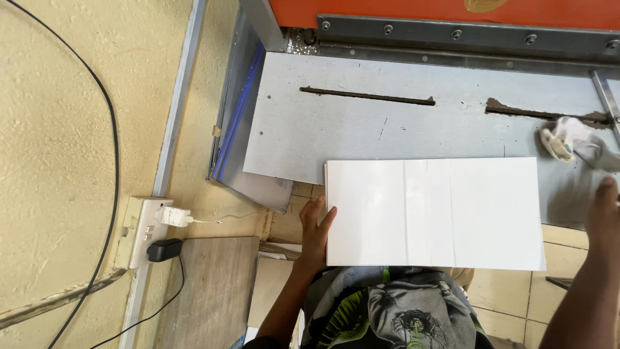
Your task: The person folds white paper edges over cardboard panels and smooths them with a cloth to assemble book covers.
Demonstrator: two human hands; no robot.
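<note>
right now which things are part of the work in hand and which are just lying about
In hand: white sheet stack, held by the left hand; grey machine table; right hand resting on that table.
Lying about: crumpled cloth, wall socket, black cable.

We see two bare forearms, no sleeves reaching them, with the left hand [315,227] and right hand [606,213] free of gloves, rings or a watch. Near us, the shirt [387,310] is grey with bright green streaks and a dark printed figure on the front.
</note>
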